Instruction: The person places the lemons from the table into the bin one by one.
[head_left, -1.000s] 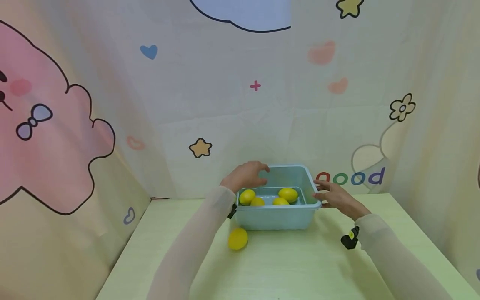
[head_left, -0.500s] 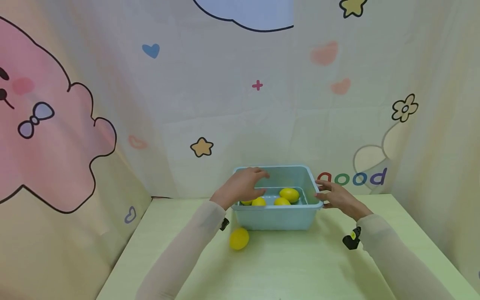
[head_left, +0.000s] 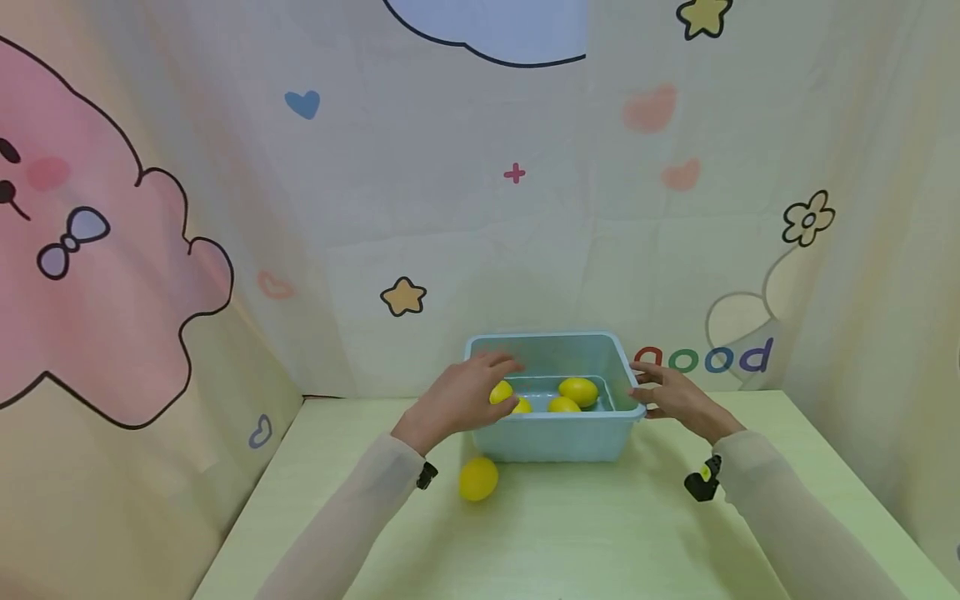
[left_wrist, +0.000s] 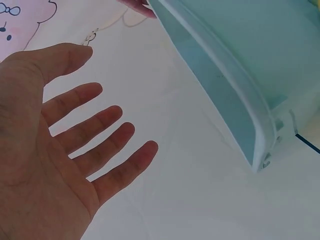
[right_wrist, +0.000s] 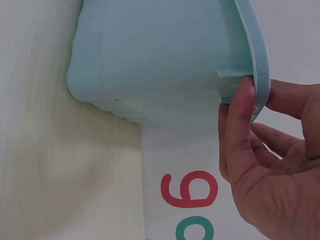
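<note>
A light blue plastic bin [head_left: 555,439] stands on the table against the backdrop, with several yellow lemons [head_left: 578,392] inside. My right hand [head_left: 678,398] grips the bin's right rim; in the right wrist view the thumb lies over the rim [right_wrist: 261,60] and the fingers press under it from outside. My left hand [head_left: 457,398] hovers over the bin's left front corner, fingers spread and slightly bent. In the left wrist view its palm [left_wrist: 45,150] holds nothing, apart from the bin. A single lemon [head_left: 478,479] lies on the table just in front of the bin's left corner.
The pale wooden table [head_left: 600,533] ends at a printed cloth backdrop [head_left: 420,192] directly behind the bin. Cloth also hangs at the left and right sides. Black wrist cameras sit under both sleeves.
My left hand has drawn back left and toward me from over the bin, showing more of its left rim. The right hand stays on the right rim, and the lemons lie as before.
</note>
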